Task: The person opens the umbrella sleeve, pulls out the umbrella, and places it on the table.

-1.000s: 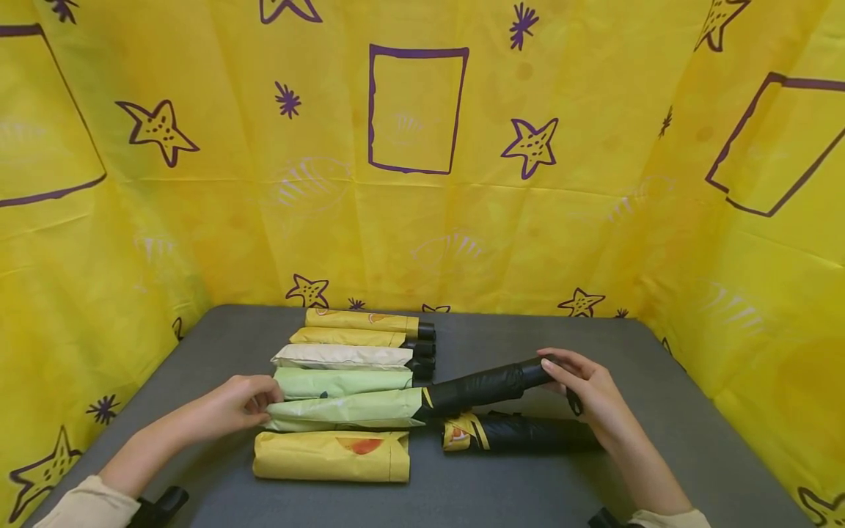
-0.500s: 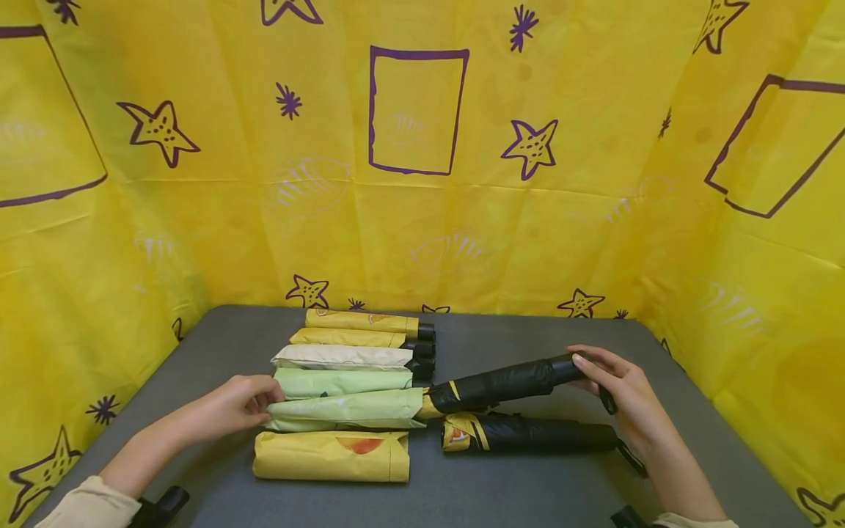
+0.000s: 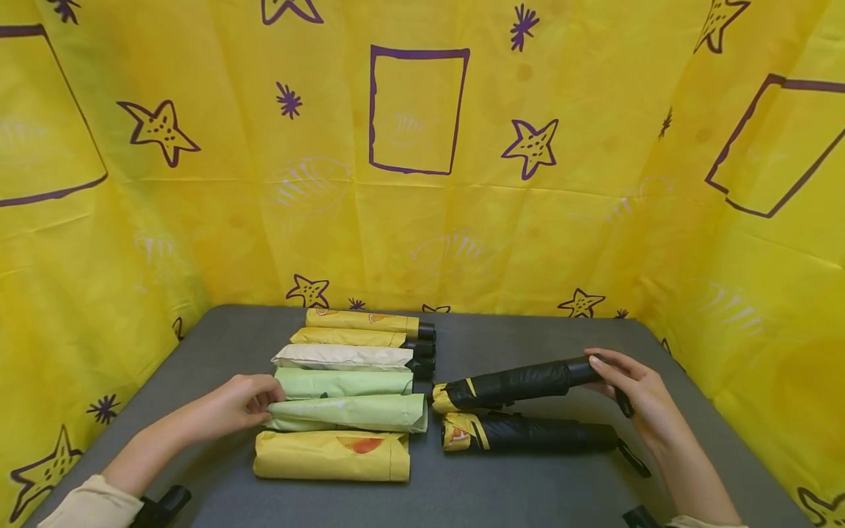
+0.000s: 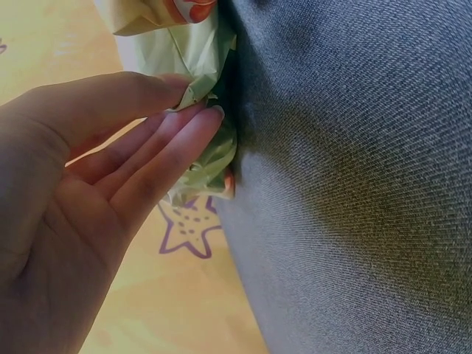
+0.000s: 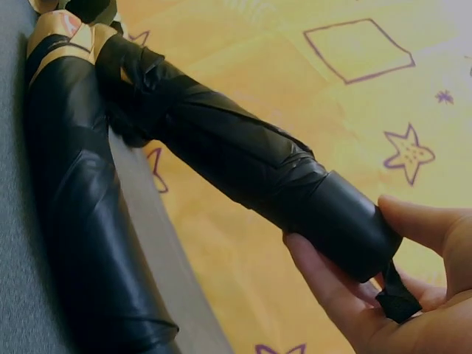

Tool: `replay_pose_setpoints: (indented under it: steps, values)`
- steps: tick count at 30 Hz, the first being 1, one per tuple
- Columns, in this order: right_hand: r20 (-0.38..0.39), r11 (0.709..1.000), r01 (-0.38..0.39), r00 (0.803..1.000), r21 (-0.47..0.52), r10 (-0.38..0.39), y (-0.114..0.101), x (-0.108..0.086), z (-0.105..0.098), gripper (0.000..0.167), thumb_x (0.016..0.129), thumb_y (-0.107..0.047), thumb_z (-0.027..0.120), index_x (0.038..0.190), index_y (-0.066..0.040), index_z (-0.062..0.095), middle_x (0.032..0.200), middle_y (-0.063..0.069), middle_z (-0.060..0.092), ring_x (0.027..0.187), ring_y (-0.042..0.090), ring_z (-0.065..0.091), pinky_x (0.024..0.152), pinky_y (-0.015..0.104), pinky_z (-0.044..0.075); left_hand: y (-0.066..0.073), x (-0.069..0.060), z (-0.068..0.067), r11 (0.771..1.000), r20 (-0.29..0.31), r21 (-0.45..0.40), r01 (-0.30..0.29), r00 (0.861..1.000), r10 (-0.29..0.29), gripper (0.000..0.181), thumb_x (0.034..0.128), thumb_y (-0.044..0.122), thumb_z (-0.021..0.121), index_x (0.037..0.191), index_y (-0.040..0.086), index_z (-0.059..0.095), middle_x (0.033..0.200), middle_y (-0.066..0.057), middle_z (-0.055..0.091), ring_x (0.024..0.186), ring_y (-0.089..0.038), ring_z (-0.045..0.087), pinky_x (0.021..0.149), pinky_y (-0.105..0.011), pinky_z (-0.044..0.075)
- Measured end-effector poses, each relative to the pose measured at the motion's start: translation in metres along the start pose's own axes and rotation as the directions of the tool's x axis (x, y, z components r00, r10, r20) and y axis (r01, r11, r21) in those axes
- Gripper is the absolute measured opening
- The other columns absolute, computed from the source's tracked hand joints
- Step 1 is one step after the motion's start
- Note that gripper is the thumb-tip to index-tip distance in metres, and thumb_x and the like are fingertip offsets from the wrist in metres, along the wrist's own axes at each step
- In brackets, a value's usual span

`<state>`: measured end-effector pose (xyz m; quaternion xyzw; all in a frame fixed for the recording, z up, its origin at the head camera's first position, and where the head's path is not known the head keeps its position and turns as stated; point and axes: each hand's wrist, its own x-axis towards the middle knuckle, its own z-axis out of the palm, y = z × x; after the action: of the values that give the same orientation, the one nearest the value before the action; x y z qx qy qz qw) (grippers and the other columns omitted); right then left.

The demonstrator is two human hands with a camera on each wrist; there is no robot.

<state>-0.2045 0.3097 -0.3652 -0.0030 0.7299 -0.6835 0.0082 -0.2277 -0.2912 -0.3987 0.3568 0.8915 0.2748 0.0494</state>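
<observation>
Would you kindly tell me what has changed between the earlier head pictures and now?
The right hand has moved right, drawing the upper black umbrella out of the light green sleeve; its yellow-patterned end is now clear of the opening. No new grip was taken or released. The left hand still pinches the sleeve's far left end, and the lower black umbrella and yellow sleeve stayed put.

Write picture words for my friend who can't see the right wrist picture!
A right hand holds a folded black umbrella by its handle end. Another black umbrella lies nearby on a grey table, with a patterned yellow backdrop behind.
</observation>
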Motion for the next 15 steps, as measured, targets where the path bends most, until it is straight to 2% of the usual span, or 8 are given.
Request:
replay_pose_setpoints:
  steps: [10, 12, 15]
  values:
    - [0.001, 1.0, -0.015, 1.0, 0.004, 0.015, 0.009, 0.001, -0.01, 0.027, 0.098, -0.023, 0.059, 0.123, -0.019, 0.068, 0.11, -0.016, 0.063, 0.089, 0.007, 0.072, 0.082, 0.019, 0.055, 0.0, 0.0, 0.001, 1.0, 0.002, 0.0, 0.002, 1.0, -0.002, 0.022, 0.0817, 0.001, 0.073, 0.099, 0.009, 0.063, 0.09, 0.0, 0.064, 0.078, 0.0, 0.058, 0.062, -0.022, 0.053]
    - [0.011, 1.0, -0.022, 1.0, -0.015, 0.022, 0.009, 0.002, -0.013, 0.026, 0.098, -0.024, 0.059, 0.123, -0.021, 0.067, 0.11, -0.016, 0.062, 0.091, 0.007, 0.072, 0.083, 0.02, 0.055, 0.0, 0.0, 0.001, 1.0, 0.001, 0.001, 0.004, 1.0, -0.004, 0.022, 0.0818, 0.0, 0.073, 0.099, 0.009, 0.063, 0.09, 0.0, 0.064, 0.078, 0.0, 0.058, 0.062, -0.022, 0.053]
    - [0.028, 0.995, -0.033, 0.999, -0.098, 0.036, 0.008, 0.003, -0.017, 0.029, 0.099, -0.028, 0.058, 0.126, -0.021, 0.065, 0.112, -0.018, 0.06, 0.093, 0.007, 0.071, 0.084, 0.021, 0.055, -0.001, 0.0, 0.001, 1.0, 0.001, 0.003, 0.006, 1.0, -0.006, 0.022, 0.0819, 0.0, 0.073, 0.099, 0.009, 0.063, 0.09, 0.0, 0.064, 0.078, 0.0, 0.058, 0.062, -0.022, 0.053]
